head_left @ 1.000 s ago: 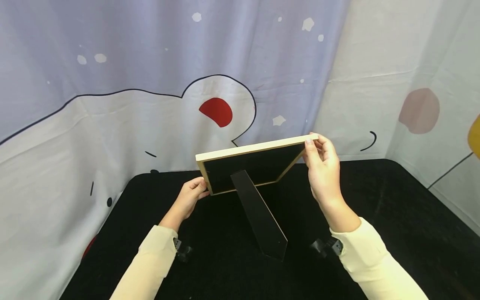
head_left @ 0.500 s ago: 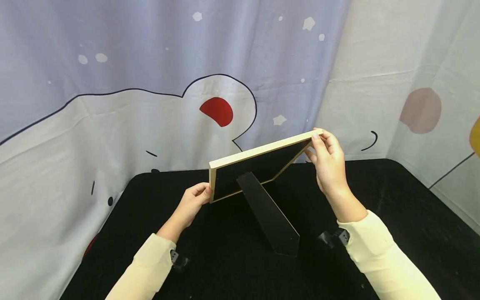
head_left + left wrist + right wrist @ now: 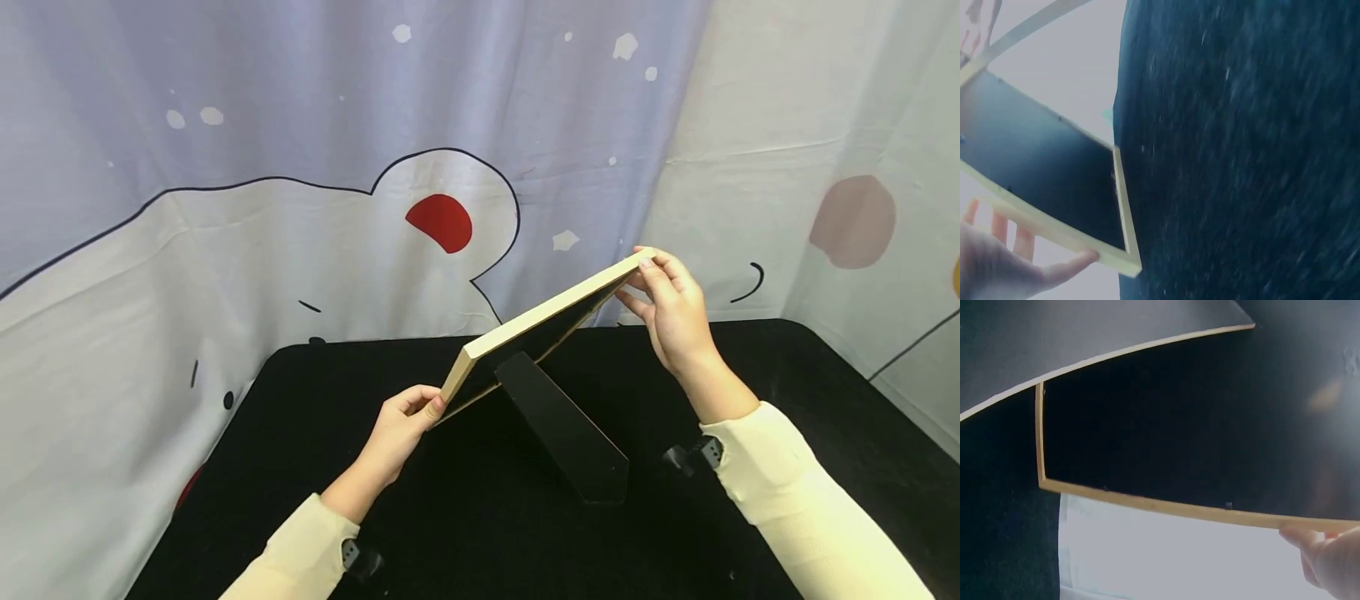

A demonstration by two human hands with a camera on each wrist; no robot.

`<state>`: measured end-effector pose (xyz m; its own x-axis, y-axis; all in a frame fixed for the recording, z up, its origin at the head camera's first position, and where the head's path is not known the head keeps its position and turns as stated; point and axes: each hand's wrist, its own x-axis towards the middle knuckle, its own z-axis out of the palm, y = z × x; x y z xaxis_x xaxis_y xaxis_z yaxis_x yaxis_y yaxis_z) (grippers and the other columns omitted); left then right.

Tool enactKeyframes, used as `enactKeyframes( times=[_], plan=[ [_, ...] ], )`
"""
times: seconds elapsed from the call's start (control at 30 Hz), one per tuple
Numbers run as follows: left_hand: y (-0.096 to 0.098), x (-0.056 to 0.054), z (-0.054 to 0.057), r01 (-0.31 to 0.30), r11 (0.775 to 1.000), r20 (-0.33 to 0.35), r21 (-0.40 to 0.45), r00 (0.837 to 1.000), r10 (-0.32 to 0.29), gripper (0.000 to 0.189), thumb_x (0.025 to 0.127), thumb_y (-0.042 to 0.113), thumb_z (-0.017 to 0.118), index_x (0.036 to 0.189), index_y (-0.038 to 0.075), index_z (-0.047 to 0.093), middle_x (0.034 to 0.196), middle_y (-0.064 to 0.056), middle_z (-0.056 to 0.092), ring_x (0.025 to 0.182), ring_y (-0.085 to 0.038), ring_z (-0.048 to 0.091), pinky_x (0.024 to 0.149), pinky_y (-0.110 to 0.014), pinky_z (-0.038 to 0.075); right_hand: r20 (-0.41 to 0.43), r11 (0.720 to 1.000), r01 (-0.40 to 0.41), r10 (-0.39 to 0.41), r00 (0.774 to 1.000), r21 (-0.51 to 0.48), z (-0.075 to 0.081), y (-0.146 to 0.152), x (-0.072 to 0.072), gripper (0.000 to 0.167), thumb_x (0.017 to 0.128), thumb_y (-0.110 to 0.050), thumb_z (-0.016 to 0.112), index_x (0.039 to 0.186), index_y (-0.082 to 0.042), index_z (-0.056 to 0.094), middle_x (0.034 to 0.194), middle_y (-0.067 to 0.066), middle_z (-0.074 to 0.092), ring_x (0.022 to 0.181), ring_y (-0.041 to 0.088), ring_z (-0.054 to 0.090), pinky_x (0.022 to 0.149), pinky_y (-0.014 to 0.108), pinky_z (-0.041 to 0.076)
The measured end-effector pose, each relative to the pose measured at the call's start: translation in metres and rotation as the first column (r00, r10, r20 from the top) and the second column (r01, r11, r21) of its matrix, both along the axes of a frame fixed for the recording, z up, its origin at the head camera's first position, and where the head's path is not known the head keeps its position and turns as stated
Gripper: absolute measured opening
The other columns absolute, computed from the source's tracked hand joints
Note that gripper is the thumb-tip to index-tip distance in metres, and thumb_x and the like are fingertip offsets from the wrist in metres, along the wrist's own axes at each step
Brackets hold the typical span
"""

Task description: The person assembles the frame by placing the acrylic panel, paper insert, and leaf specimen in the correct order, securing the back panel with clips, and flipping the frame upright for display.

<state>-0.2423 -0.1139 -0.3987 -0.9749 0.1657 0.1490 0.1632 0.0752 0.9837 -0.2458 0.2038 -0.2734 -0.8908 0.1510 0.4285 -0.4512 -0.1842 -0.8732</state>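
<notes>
Between both hands is a picture frame with a pale wooden rim and a black back. Its black easel stand sticks out from the back toward the viewer, angled down. My left hand pinches the frame's left side near the lower corner, thumb on the near face. My right hand grips the upper right corner, thumb over the rim. In the left wrist view the black backing shows within the wooden rim. The right wrist view shows the stand's pale edge across the backing. The front face is hidden.
A black cloth-covered table lies below. Behind it hangs a pale curtain with a cartoon print, meeting a white side sheet on the right. Small dark devices sit at both wrists.
The picture frame has turned and tilted more steeply, its left end coming lower and nearer. Both hands have shifted right with it, and the right hand has risen slightly.
</notes>
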Motion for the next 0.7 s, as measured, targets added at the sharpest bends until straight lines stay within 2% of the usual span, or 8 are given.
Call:
enactKeyframes(
  times=[0.1, 0.2, 0.47, 0.7],
  plan=[
    [0.005, 0.008, 0.001, -0.023, 1.000, 0.008, 0.012, 1.000, 0.023, 0.020, 0.088, 0.008, 0.067, 0.098, -0.009, 0.064, 0.085, -0.002, 0.063, 0.084, -0.011, 0.056, 0.079, -0.026, 0.046, -0.007, 0.999, -0.046, 0.046, 0.999, -0.022, -0.001, 0.005, -0.002, 0.011, 0.101, -0.020, 0.048, 0.103, -0.018, 0.059, 0.111, 0.001, 0.052, 0.097, 0.010, 0.060, 0.093, 0.033, 0.048],
    [0.009, 0.016, 0.003, -0.042, 0.999, 0.011, 0.016, 0.999, 0.042, 0.017, 0.087, 0.007, 0.069, 0.095, -0.008, 0.065, 0.083, 0.000, 0.063, 0.083, -0.012, 0.056, 0.079, -0.026, 0.045, -0.022, 0.995, -0.089, 0.088, 0.996, -0.053, -0.003, 0.010, -0.005, 0.012, 0.101, -0.020, 0.050, 0.105, -0.016, 0.060, 0.108, 0.001, 0.057, 0.097, 0.011, 0.061, 0.087, 0.028, 0.051],
    [0.020, 0.034, 0.007, -0.060, 0.998, -0.008, 0.012, 0.998, 0.060, 0.014, 0.084, 0.006, 0.073, 0.090, -0.005, 0.067, 0.080, 0.001, 0.061, 0.083, -0.013, 0.055, 0.077, -0.028, 0.044, -0.072, 0.972, -0.210, 0.203, 0.976, -0.104, -0.005, 0.021, -0.013, 0.015, 0.100, -0.015, 0.051, 0.108, -0.010, 0.063, 0.102, 0.004, 0.063, 0.095, 0.016, 0.064, 0.086, 0.030, 0.053],
    [0.029, 0.046, 0.010, -0.097, 0.995, -0.002, 0.020, 0.995, 0.097, 0.020, 0.082, 0.012, 0.076, 0.090, -0.003, 0.069, 0.082, 0.000, 0.062, 0.084, -0.013, 0.054, 0.076, -0.029, 0.044, -0.077, 0.964, -0.257, 0.252, 0.965, -0.072, -0.006, 0.028, -0.022, 0.019, 0.102, -0.014, 0.046, 0.109, -0.011, 0.063, 0.103, 0.004, 0.065, 0.097, 0.017, 0.064, 0.085, 0.031, 0.053]
  ],
)
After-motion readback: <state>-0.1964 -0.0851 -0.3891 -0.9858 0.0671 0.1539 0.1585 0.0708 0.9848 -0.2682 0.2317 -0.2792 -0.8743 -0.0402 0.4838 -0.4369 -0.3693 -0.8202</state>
